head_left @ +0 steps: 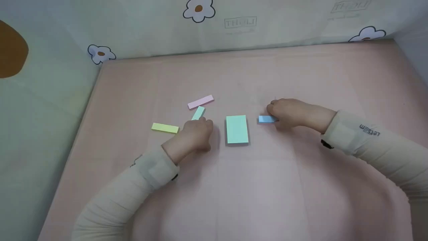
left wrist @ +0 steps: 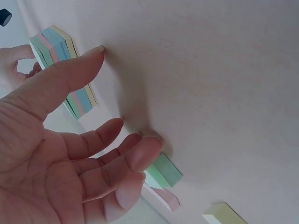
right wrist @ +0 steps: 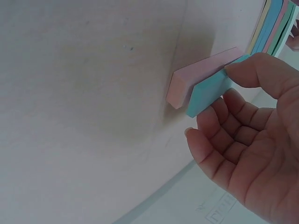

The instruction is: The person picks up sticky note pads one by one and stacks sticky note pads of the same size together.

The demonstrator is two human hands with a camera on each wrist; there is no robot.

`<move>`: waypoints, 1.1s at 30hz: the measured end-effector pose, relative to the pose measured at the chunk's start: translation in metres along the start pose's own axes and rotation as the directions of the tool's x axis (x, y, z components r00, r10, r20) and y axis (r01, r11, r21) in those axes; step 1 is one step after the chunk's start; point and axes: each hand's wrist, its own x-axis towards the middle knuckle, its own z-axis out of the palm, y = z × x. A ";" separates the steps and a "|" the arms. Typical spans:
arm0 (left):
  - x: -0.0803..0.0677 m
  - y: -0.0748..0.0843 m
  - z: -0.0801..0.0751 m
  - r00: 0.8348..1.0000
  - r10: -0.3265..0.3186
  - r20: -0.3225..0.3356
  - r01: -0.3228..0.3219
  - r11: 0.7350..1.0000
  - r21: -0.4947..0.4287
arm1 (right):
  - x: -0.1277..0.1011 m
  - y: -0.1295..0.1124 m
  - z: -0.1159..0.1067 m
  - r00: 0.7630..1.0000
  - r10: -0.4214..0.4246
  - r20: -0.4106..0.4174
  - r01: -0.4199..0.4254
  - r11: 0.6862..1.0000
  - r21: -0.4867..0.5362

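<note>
My right hand (head_left: pixel 289 113) pinches a narrow blue sticky-note pad (head_left: pixel 266 119) between thumb and fingers. In the right wrist view a pink-orange strip pad (right wrist: pixel 198 72) lies right against the blue one; from the head view it is hidden. My left hand (head_left: pixel 197 134) is over the table by a narrow green pad (head_left: pixel 198 113), covering its near end. Thumb and loosely bent fingers are spread apart in the left wrist view, fingertips overlapping the green pad. Between the hands stands a thick block of sticky notes (head_left: pixel 237 129), green on top, with pink, blue and yellow layers below.
Left of centre lie a yellow strip pad (head_left: pixel 165 128) and a pink strip pad (head_left: pixel 200 102), the pink one just behind the green. All rest on a pink-covered table (head_left: pixel 254 187). A pale curtain with flower prints (head_left: pixel 147 30) borders the back and left.
</note>
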 end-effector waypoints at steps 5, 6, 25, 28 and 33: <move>0.000 0.000 0.000 1.000 0.000 -0.001 0.000 1.000 0.009 | -0.001 -0.001 -0.001 1.000 0.010 0.012 -0.011 1.000 0.011; 0.000 0.000 -0.001 1.000 -0.001 -0.001 0.001 1.000 0.008 | -0.001 -0.002 -0.002 1.000 0.021 0.018 -0.022 1.000 0.013; -0.001 -0.001 -0.002 1.000 -0.003 -0.004 0.003 1.000 -0.023 | 0.000 -0.004 -0.001 0.993 0.109 0.049 -0.109 0.994 0.004; 0.000 -0.001 -0.002 1.000 0.000 -0.003 0.000 1.000 -0.005 | -0.001 -0.004 -0.002 0.992 0.112 0.053 -0.113 0.994 0.006; 0.001 -0.001 -0.002 1.000 0.001 0.003 -0.001 1.000 0.006 | -0.001 -0.004 -0.002 0.993 0.108 0.047 -0.108 0.994 0.003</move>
